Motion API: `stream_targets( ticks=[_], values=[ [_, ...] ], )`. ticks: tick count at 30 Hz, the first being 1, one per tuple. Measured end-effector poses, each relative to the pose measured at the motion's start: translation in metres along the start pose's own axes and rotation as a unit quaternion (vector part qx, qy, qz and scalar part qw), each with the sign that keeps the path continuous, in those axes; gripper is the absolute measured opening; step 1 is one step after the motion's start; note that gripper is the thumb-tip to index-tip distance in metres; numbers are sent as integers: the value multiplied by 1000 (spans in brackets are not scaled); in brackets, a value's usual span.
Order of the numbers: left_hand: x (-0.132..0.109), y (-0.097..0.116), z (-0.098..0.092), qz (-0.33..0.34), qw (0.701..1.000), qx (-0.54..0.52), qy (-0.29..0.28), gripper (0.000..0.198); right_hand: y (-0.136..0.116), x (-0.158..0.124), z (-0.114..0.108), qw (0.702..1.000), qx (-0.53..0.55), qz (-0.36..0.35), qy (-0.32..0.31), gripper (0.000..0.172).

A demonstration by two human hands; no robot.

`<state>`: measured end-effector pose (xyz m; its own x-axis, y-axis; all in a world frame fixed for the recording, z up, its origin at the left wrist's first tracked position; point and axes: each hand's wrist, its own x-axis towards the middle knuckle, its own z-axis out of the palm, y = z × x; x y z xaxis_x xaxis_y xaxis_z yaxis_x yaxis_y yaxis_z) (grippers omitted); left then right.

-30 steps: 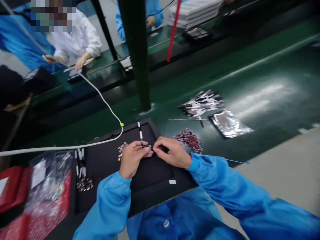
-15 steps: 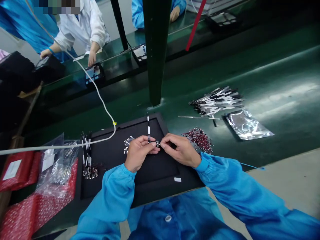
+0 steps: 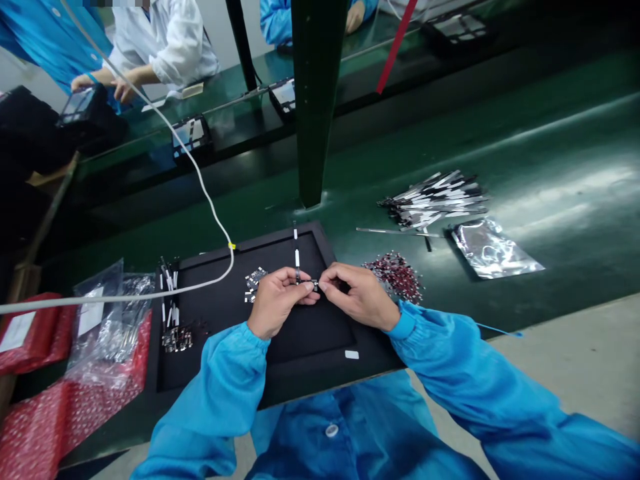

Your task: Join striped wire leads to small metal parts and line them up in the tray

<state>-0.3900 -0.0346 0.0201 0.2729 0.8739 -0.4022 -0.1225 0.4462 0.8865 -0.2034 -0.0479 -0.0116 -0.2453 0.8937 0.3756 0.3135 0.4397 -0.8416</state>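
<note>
- Black tray: lies under both hands.
- Left hand: fingers pinching the lower end of 1 black-and-white strip.
- That strip: over the tray, long axis pointing to 12 o'clock from the left fingers, the nearer hand.
- Right hand: at 3 o'clock, fingertips bunched at a tiny part; whether grasping it, I cannot tell.
- Red-and-black pile: near the right hand, toward 2 o'clock.

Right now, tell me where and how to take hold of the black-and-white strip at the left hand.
Probably best to pinch the strip across its narrow outer length, coming from the far side of the black tray. That part extends away from the left hand, uncovered, whereas both hands crowd the near end.
</note>
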Motion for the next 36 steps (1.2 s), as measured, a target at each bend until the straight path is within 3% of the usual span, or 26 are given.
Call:
stream_targets(
  ticks=[13,27,36],
  values=[
    [0,-1,-2,87,987,130,25,19,-4,2,-2,1000,-2,-13,-14,10],
    [-1,1,-6,100,975,197,25,20,-3,3,-7,999,11,-10,-40,10],
    [0,1,-5,83,981,173,18,22,-4,4,-8,999,20,-6,-50,10]
  ],
)
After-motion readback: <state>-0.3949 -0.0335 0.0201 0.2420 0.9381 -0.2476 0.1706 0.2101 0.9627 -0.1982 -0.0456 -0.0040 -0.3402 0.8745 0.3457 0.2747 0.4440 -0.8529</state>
